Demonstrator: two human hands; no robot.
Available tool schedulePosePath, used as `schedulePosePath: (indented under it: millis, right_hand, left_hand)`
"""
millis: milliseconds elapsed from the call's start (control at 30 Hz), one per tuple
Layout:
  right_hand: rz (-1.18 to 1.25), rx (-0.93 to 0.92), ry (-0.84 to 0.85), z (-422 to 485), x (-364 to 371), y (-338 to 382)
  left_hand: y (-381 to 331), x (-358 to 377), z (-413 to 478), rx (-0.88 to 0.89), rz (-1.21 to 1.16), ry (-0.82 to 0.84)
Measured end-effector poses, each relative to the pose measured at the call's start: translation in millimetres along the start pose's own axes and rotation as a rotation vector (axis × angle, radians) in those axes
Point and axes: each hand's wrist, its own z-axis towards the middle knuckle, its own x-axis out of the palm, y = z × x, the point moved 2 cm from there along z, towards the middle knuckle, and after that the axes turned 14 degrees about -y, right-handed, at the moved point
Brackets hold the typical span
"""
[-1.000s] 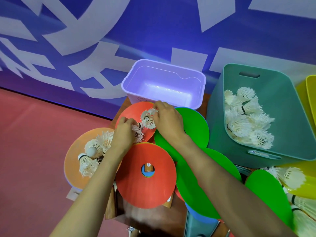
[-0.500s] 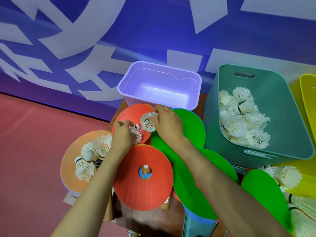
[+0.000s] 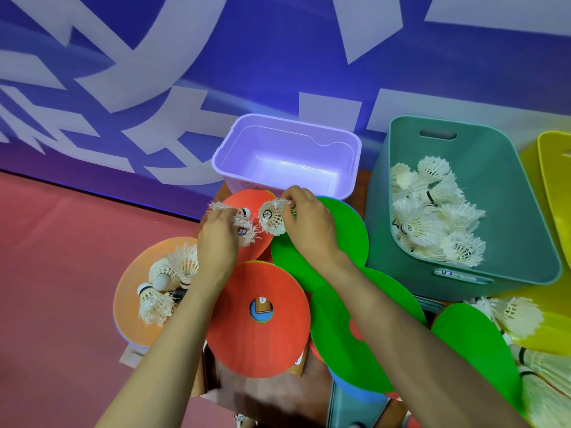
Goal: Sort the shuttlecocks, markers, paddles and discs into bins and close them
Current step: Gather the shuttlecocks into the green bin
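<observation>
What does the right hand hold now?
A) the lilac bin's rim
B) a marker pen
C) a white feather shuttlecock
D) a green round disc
C: the right hand pinches a white feather shuttlecock by its feathers, cork toward the camera; the left hand grips other shuttlecocks.

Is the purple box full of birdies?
No, the purple bin shows only its bare floor; the shuttlecocks are piled in the green bin.

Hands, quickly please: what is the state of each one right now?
Left hand: closed, holding a bunch of shuttlecocks.
Right hand: closed, pinching a single shuttlecock.
</observation>
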Motion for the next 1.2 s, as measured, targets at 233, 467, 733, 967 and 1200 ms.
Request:
schedulePosePath:
  millis: [233,467,733,967,1200]
  right_hand:
    - [0.118,-0.069,-0.197,-2.9,-53.8,4.9]
    - [0.049,-0.022,-0.368,-4.7,-145.5,-29.4]
    - [-0.141,0.178,-0.504,-15.0,-232.3,-109.2]
    - [-0.345,0.281,-0.395,-17.5,-254.9,-154.9]
    - [-0.431,0.321,-0.252,-11.5,-249.3,-177.8]
  left_hand:
    - [-49.2,-40.6,-2.9,0.036,-0.265,-0.232]
    - [-135.0,-39.1,-19.8,0.044,-0.487,-0.16]
    - [-243.1,0.5,-45.2,0.199,-0.629,0.138]
    - [-282.6,46.8,-45.5,0.335,-0.428,0.265]
    - [-270.1,57.0,-51.3,0.395,-0.24,0.346]
